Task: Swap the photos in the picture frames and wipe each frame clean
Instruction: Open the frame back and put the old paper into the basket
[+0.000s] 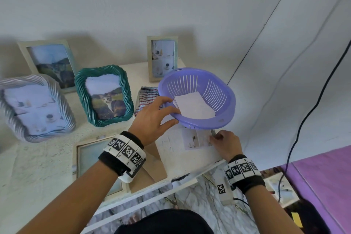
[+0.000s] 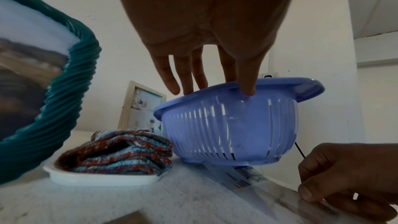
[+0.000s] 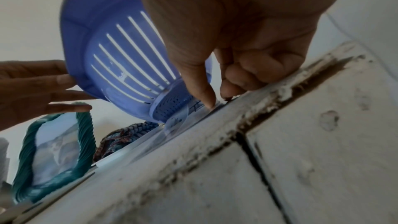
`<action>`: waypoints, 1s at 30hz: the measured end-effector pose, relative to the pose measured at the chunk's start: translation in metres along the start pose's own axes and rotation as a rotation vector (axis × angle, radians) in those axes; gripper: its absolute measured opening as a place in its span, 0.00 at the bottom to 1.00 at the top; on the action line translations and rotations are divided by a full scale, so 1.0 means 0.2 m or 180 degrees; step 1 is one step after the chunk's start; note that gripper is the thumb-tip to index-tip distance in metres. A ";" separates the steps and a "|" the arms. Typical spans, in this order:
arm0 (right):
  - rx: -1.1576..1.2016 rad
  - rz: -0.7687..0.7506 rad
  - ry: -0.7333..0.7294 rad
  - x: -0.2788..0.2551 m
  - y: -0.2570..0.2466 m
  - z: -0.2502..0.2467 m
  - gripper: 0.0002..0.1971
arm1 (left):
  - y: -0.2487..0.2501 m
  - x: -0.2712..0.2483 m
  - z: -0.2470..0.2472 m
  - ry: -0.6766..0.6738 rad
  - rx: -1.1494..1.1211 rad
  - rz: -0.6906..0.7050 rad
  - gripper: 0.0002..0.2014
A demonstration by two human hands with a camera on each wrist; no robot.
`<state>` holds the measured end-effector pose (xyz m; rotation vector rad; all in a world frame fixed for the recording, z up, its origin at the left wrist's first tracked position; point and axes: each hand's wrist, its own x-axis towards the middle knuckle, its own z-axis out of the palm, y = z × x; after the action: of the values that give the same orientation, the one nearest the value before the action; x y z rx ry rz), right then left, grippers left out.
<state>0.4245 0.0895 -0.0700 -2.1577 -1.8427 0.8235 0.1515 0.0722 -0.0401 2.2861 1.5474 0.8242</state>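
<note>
A loose photo (image 1: 192,139) lies flat near the shelf's front right, partly under the purple slotted basket (image 1: 224,104). My left hand (image 1: 165,112) grips the basket's near rim, fingers over it and thumb beneath, and the basket (image 2: 226,129) is tipped. My right hand (image 1: 214,138) pinches the photo's right edge; in the right wrist view its index fingertip (image 3: 207,103) presses on the sheet by the basket's base. An emptied beige frame (image 1: 89,157) and its brown backing board (image 1: 155,169) lie flat under my left wrist. A white paper (image 1: 193,106) sits in the basket.
A teal frame (image 1: 103,95), a silver frame (image 1: 34,108) and two beige frames (image 1: 49,62) (image 1: 162,57) stand along the wall. A striped cloth (image 2: 116,156) lies on a white tray (image 2: 96,179) left of the basket. A black cable (image 1: 303,119) hangs at the right.
</note>
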 end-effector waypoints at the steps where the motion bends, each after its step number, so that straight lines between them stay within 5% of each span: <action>1: -0.0049 -0.0015 0.0001 0.00 0.00 0.01 0.10 | 0.00 -0.01 0.00 -0.0010 0.0023 0.0009 0.20; 4: -0.0435 -0.0275 0.0020 0.00 0.00 0.01 0.07 | 0.00 -0.03 0.02 -0.0044 0.0173 0.0142 0.18; 7: -0.1329 -0.0575 -0.0223 0.00 0.00 -0.02 0.15 | 0.01 -0.06 0.05 -0.0097 0.0287 0.0286 0.17; 10: -0.0831 -0.0486 -0.0280 0.02 0.04 -0.08 0.09 | 0.01 -0.09 0.06 -0.0121 0.0268 0.0228 0.17; 14: 0.0079 -0.0222 0.0144 0.08 0.13 -0.31 0.07 | 0.03 -0.09 0.05 -0.0085 0.0116 0.0228 0.19; 20: -0.0771 -0.1127 0.0921 0.22 -0.23 -0.67 0.06 | 0.06 -0.08 0.04 -0.0082 0.0049 0.0108 0.21; 25: -0.1812 -0.2057 -0.0126 0.34 -0.73 -0.51 0.14 | 0.07 -0.07 0.03 -0.0184 -0.0011 -0.0031 0.23; 30: -0.3136 -0.1937 -0.0944 0.53 -0.89 -0.11 0.23 | 0.06 -0.07 0.03 -0.0257 -0.0039 -0.0107 0.23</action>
<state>0.2926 0.2333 0.0027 -1.6348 -3.2994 0.0620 0.1596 0.0557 -0.0429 2.2494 1.5368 0.7215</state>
